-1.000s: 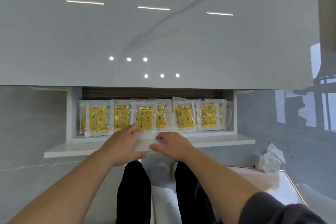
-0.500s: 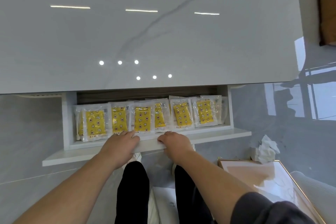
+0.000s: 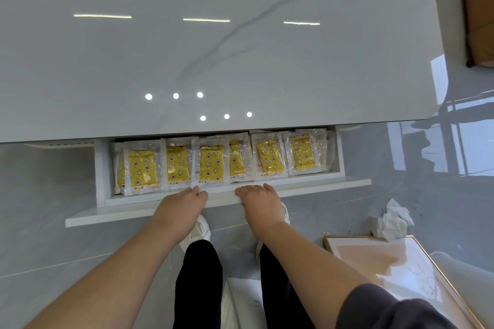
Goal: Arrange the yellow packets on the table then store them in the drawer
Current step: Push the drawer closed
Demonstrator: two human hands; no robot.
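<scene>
Drawer (image 3: 320, 186) slid further in; left hand (image 3: 181, 207), right hand (image 3: 260, 201) push its front, fingers (image 3: 193, 192) pressed together, to store yellow packets (image 3: 208, 163)

Your clear-wrapped yellow packets (image 3: 211, 163) lie flat in an overlapping row, 9 to 3 o'clock, inside the white drawer (image 3: 101, 168). It stands part open under the table (image 3: 187, 61).

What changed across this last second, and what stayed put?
The left hand drew back off the yellow packets onto the front edge of the drawer, beside the right hand. The drawer slid inward, so the packets' tops now meet the edge of the tabletop. The packets kept their row; the right hand stayed on the front edge.
</scene>
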